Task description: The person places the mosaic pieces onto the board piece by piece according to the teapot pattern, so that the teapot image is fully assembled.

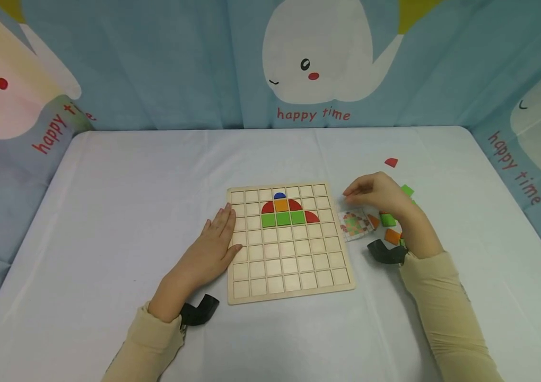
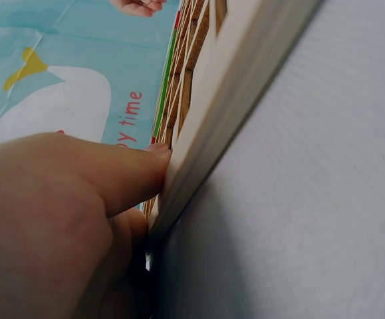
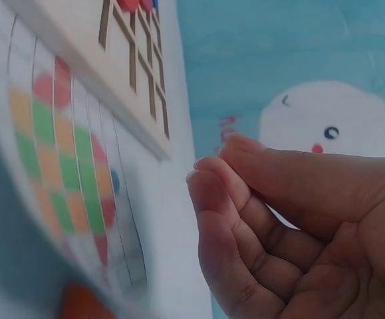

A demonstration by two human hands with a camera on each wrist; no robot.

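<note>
A square wooden grid board (image 1: 277, 254) lies on the white table, with a pattern of green squares (image 1: 282, 218), red quarter-rounds (image 1: 312, 216), an orange square (image 1: 281, 205) and a blue half-round (image 1: 279, 196) in its upper cells. My left hand (image 1: 208, 249) rests at the board's left edge, fingers extended along it and thumb (image 2: 135, 169) touching the rim. Past the right edge, my right hand (image 1: 377, 193) hovers above the table. Its fingers (image 3: 213, 193) are loosely bent, and no piece shows between them. Below it lies a pattern card (image 1: 355, 225) with coloured shapes.
Loose pieces lie right of the card, among them a green square (image 1: 387, 220) and an orange square (image 1: 392, 236), some partly hidden by the right forearm. Farther back is a single red quarter-round (image 1: 391, 162). A blue curtain (image 1: 180, 69) with whale prints borders the table.
</note>
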